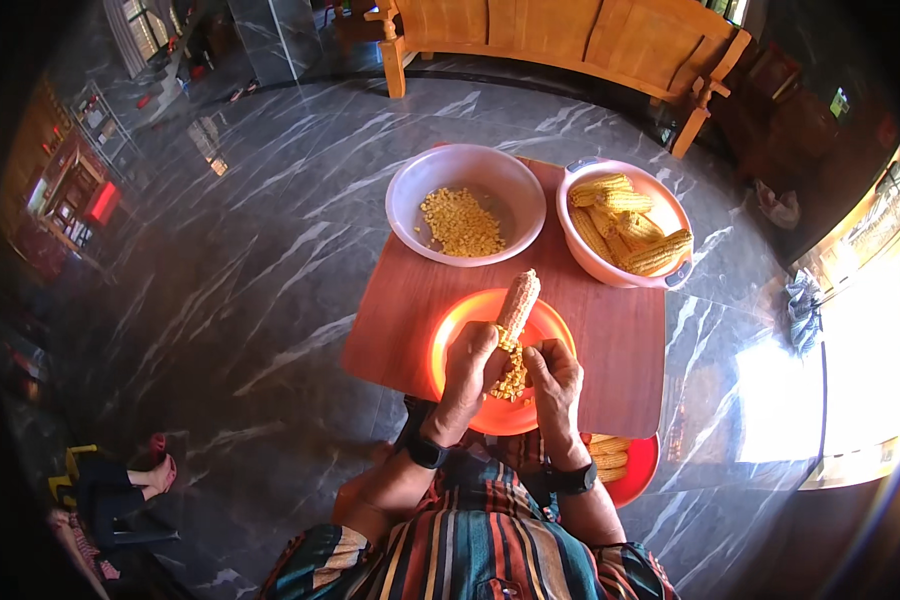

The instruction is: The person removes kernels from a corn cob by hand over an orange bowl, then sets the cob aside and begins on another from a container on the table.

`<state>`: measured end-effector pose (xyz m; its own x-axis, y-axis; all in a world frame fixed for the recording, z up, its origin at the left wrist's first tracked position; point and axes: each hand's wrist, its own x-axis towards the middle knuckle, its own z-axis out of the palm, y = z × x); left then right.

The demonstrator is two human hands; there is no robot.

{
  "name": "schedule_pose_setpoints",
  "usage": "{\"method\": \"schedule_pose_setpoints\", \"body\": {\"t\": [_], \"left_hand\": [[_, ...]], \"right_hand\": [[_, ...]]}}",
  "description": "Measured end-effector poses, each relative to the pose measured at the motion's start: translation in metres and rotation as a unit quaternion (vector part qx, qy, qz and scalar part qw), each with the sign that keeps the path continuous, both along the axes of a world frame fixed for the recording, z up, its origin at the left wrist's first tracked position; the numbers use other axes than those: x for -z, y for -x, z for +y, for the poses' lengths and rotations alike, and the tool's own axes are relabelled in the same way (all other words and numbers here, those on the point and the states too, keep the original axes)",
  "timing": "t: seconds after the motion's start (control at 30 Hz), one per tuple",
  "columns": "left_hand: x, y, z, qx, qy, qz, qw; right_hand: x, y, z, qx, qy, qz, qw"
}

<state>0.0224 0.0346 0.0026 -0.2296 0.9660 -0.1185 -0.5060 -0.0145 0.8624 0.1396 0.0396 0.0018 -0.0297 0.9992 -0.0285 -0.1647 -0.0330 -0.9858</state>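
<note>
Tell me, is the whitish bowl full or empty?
Neither: the whitish bowl is partly filled. Yellow kernels cover some of its bottom, leaving the rest bare.

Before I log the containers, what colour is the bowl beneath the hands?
The bowl is orange, best seen in the head view.

Home interior, long wooden bench (550, 32), glossy veined floor (255, 310)
</note>
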Motion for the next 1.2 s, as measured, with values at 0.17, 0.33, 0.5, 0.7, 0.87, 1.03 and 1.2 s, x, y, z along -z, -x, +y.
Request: {"method": "schedule_pose_setpoints", "body": {"t": [0.17, 0.33, 0.5, 0.7, 0.87, 1.03, 1.2], "left_hand": [[-0.005, 0.003, -0.006, 0.060, -0.016, 0.020, 0.998], [-0.001, 0.000, -0.003, 0.005, -0.085, 0.134, 0.987], [0.005, 0.004, -0.004, -0.002, -0.023, 0.127, 0.992], [0.008, -0.002, -0.005, 0.004, -0.031, 0.105, 0.994], [0.009, -0.006, 0.001, -0.041, -0.027, 0.021, 0.999], [0.005, 0.006, -0.003, -0.018, -0.001, 0.038, 0.999], [0.005, 0.005, -0.003, -0.037, -0.006, 0.095, 0.995]], "right_hand": [[-0.018, 0.005, -0.005, -0.033, -0.007, -0.013, 0.999], [-0.026, 0.008, -0.009, -0.034, 0.035, 0.054, 0.997], [-0.003, 0.015, -0.003, 0.001, -0.023, -0.057, 0.998], [0.013, 0.018, 0.002, 0.041, -0.084, -0.071, 0.993], [0.024, 0.014, 0.006, 0.070, -0.014, -0.006, 0.997], [0.018, 0.007, 0.004, 0.110, -0.069, -0.137, 0.982], [-0.024, 0.023, -0.008, 0.215, -0.310, -0.200, 0.904]]}}
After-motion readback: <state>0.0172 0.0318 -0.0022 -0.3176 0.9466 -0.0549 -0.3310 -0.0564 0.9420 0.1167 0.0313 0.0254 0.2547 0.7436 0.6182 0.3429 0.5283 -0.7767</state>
